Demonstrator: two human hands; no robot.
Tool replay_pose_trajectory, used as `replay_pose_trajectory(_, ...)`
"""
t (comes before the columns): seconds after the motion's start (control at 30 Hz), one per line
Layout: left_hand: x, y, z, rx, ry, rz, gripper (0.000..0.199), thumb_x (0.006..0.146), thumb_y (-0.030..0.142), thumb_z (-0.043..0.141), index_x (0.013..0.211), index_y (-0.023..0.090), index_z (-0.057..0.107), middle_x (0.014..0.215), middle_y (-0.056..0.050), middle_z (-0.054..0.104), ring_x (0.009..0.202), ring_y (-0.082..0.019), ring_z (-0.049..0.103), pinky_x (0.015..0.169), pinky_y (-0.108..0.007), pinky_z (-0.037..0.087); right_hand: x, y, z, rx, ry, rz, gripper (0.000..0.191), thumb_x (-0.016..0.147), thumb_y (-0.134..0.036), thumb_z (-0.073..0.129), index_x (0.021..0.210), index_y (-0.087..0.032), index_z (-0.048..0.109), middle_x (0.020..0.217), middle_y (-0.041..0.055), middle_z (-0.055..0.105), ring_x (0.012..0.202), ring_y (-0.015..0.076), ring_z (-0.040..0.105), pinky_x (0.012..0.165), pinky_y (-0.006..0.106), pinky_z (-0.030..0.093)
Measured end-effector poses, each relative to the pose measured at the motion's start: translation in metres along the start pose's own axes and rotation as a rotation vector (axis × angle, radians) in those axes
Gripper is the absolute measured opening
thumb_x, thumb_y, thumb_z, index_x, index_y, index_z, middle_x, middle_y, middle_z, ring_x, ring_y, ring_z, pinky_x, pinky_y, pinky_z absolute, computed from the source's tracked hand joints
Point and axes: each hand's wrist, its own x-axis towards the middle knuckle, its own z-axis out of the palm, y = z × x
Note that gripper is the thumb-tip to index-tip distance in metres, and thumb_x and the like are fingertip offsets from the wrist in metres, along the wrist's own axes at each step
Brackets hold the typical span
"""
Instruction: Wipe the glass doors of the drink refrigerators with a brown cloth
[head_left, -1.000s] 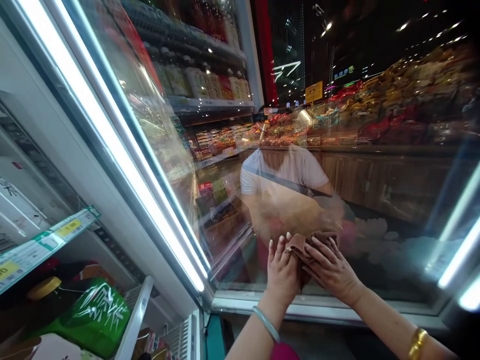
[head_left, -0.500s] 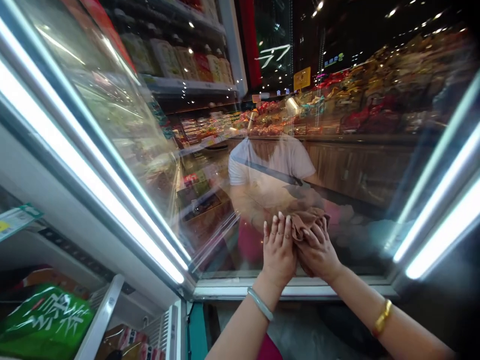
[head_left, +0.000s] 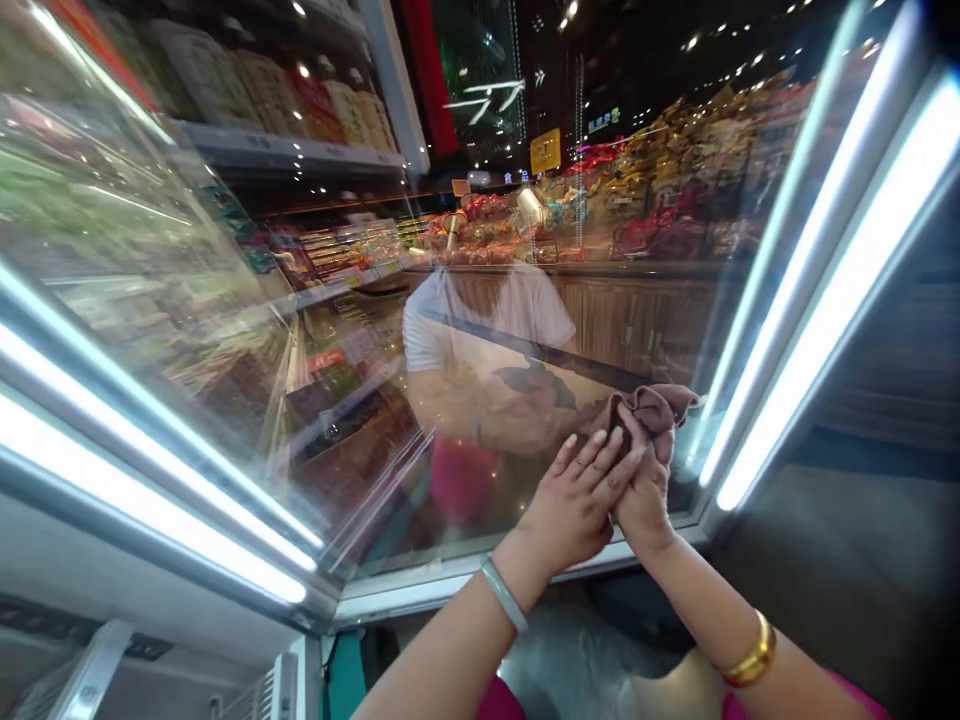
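Observation:
A brown cloth (head_left: pixel 652 412) is bunched against the lower right part of the glass door (head_left: pixel 480 330). My right hand (head_left: pixel 646 500), with a gold bangle (head_left: pixel 754 650) on its wrist, presses the cloth to the pane and grips it. Close beside it, my left hand (head_left: pixel 574 505) lies with fingers stretched out, its fingertips overlapping the right hand and the cloth's edge. A pale green bangle (head_left: pixel 504 593) circles that wrist. The pane mirrors a person in a white top and light apron.
Bright light strips (head_left: pixel 150 490) run along the left, and more light strips (head_left: pixel 832 270) along the right. A pale frame (head_left: pixel 420 592) borders the glass below. White racks (head_left: pixel 90 675) stand at lower left. Shop shelves and goods appear in or through the glass.
Both hands and the cloth have moved to the right across the glass, near the door's right edge. The left hand now overlaps the right. The view has turned, hiding the green packet.

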Motion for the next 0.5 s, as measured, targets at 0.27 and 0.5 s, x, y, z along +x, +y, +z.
replay_pose_trajectory(0.27,0.070,-0.002,-0.009,0.033,0.042,0.127,0.055,0.105,0.024,0.043,0.158,0.038,0.045,0.171,0.003,0.040,0.162,-0.019,0.027,0.131,-0.046,0.032,0.015,0.006,-0.051,-0.242,-0.062,-0.217,0.069,0.103,-0.021,0.028,0.169,-0.030,0.013,0.161,0.0123,0.049,0.138,0.0236,0.061,0.106,0.045,0.060)
replay_pose_trajectory(0.5,0.120,0.006,-0.021,0.063,0.242,0.081,0.052,0.102,0.027,0.054,0.153,0.027,0.055,0.143,-0.007,0.066,0.143,-0.028,0.056,0.134,-0.054,0.022,0.042,0.030,-0.066,-0.130,0.117,-0.041,0.056,0.105,-0.025,0.028,0.158,-0.027,0.045,0.169,0.0109,0.038,0.157,0.0303,0.038,0.126,0.060,0.036)
